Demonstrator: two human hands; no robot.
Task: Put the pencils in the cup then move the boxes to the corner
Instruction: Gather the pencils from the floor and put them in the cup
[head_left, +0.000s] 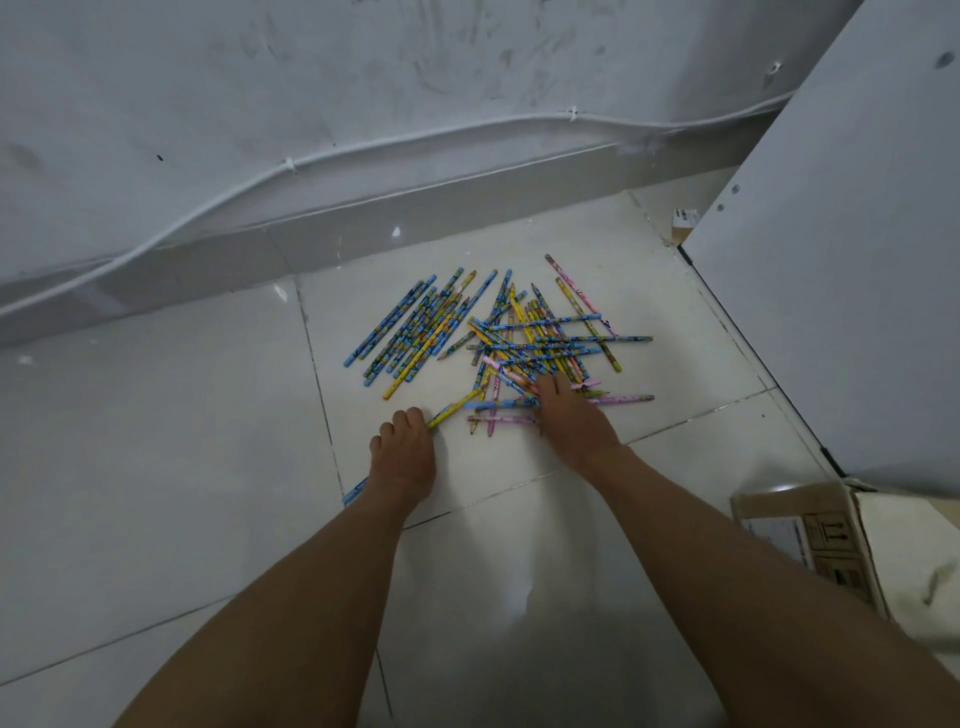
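A heap of blue, yellow and pink patterned pencils (498, 332) lies on the white tiled floor near the wall. My left hand (402, 457) is closed around pencils: a yellow one sticks out past the fingers and a blue end shows behind the wrist. My right hand (571, 415) rests on the near edge of the heap, fingers curled over several pencils. A cardboard box (810, 535) sits at the right edge. No cup is in view.
A grey skirting board (363, 228) and a wall with a clipped white cable (291, 166) run behind the heap. A tall white panel (831, 286) stands on the right, with a small carton (684, 221) behind its edge. Bare tiles lie to the left.
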